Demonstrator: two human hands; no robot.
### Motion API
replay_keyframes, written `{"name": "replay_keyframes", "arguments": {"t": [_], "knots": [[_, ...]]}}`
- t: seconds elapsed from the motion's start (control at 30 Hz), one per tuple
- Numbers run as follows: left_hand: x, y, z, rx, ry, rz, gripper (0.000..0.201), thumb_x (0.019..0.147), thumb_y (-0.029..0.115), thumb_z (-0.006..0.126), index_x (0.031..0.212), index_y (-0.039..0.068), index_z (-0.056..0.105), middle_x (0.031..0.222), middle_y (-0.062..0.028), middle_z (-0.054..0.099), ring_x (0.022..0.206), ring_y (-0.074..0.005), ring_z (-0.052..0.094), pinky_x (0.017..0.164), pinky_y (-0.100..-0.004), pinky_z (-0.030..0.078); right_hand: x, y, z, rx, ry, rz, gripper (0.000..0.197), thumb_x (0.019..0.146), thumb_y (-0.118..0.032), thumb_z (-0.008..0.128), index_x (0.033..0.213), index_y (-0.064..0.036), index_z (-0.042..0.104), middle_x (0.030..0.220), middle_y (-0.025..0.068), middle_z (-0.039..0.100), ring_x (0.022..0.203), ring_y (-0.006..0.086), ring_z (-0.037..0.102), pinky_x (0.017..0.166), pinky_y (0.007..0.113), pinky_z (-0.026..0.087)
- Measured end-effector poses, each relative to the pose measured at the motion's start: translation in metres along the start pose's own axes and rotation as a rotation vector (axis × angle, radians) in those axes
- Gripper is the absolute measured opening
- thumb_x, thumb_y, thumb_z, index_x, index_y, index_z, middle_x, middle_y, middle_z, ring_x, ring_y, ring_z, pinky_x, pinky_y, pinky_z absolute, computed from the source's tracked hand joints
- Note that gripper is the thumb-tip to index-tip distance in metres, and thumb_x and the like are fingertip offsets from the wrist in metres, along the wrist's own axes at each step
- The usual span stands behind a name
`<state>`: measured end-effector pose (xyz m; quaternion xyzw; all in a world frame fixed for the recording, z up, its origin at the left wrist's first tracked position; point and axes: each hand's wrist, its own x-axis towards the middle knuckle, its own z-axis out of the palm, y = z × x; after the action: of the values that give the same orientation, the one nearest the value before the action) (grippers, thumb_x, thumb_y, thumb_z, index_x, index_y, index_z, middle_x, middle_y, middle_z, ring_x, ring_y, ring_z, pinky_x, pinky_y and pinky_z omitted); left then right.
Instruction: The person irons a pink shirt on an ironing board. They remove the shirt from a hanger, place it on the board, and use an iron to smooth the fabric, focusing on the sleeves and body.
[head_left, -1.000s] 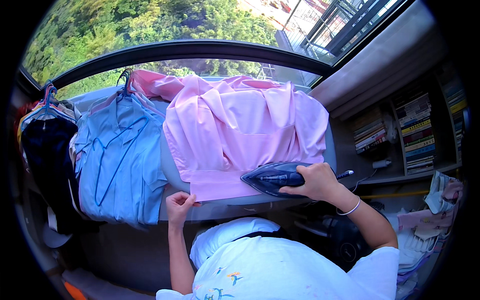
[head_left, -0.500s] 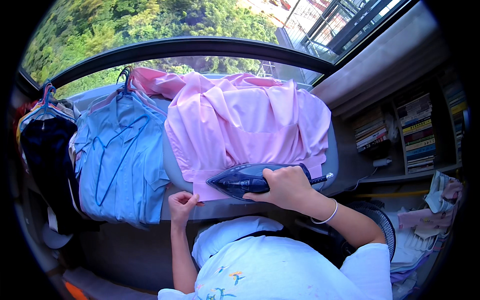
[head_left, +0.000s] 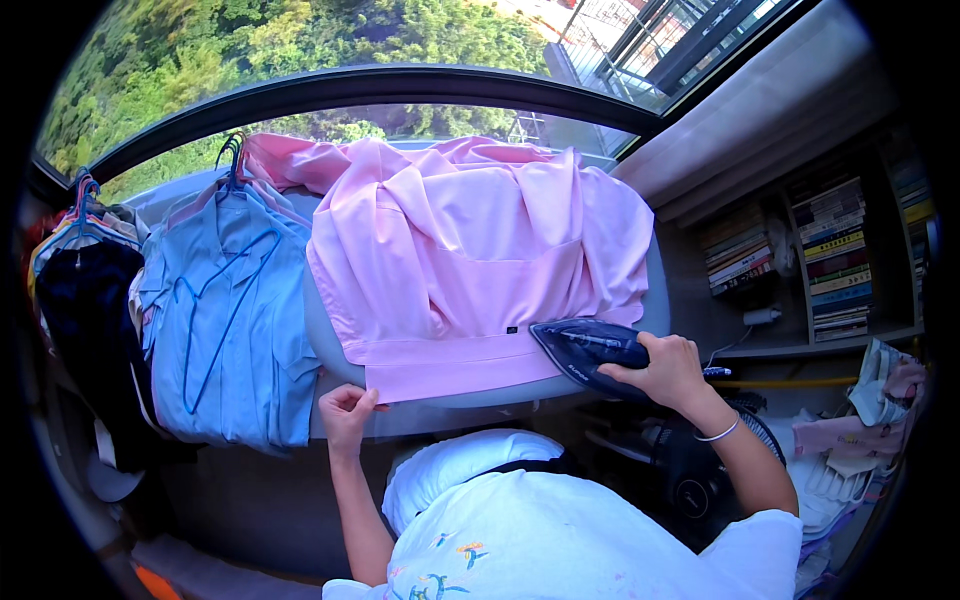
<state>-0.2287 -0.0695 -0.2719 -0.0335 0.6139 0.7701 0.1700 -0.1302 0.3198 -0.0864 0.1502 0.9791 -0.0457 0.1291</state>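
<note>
On the board: pink shirt (head_left: 470,270) spread flat, hem toward the person.
Iron (head_left: 590,348): on hem's right end, nose pointing left.
Right hand (head_left: 665,372): gripping iron handle.
Left hand (head_left: 347,412): pinching hem's left corner.

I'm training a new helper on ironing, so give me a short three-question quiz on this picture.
1. True or false: the right hand grips the dark blue steam iron at the right end of the pink shirt's hem.
2. What does the left hand hold? A) a blue plastic hanger B) the lower left corner of the pink fabric shirt C) the iron's cord
3. Fill in: left of the pink shirt lies a light ____ shirt with hangers on it.

Key: 1 true; 2 B; 3 blue.
</note>
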Motion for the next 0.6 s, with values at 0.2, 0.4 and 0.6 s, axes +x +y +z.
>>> {"name": "replay_keyframes", "arguments": {"t": [0.2,0.4,0.6], "knots": [[0.001,-0.003,-0.001,0.019,0.007,0.014,0.013,0.081,0.003,0.066,0.069,-0.003,0.064,0.065,-0.0082,0.065,0.057,-0.0159,0.065,0.059,-0.0266,0.053,-0.01,0.035,-0.009,0.039,-0.05,0.178,0.069,0.074,-0.065,0.066,0.084,0.0033,0.069,0.074,0.0184,0.069,0.068,0.03,0.07,0.07,0.036,0.055],[0.001,-0.007,-0.003,0.015,0.024,0.028,0.014,0.08,0.005,0.068,0.068,-0.002,0.065,0.064,-0.0085,0.066,0.056,-0.016,0.065,0.059,-0.0267,0.053,-0.018,0.073,-0.003,0.064,-0.014,0.265,0.062,0.075,-0.061,0.069,0.083,0.0012,0.069,0.076,0.016,0.069,0.069,0.0279,0.069,0.07,0.036,0.056],[0.002,-0.008,-0.004,0.016,0.018,0.033,0.014,0.079,0.005,0.068,0.067,-0.002,0.065,0.064,-0.0085,0.066,0.056,-0.0158,0.064,0.058,-0.027,0.052,-0.034,0.095,-0.004,0.137,-0.016,0.387,0.065,0.075,-0.061,0.067,0.086,0.0025,0.07,0.079,0.0181,0.07,0.072,0.03,0.069,0.073,0.038,0.055]]}}
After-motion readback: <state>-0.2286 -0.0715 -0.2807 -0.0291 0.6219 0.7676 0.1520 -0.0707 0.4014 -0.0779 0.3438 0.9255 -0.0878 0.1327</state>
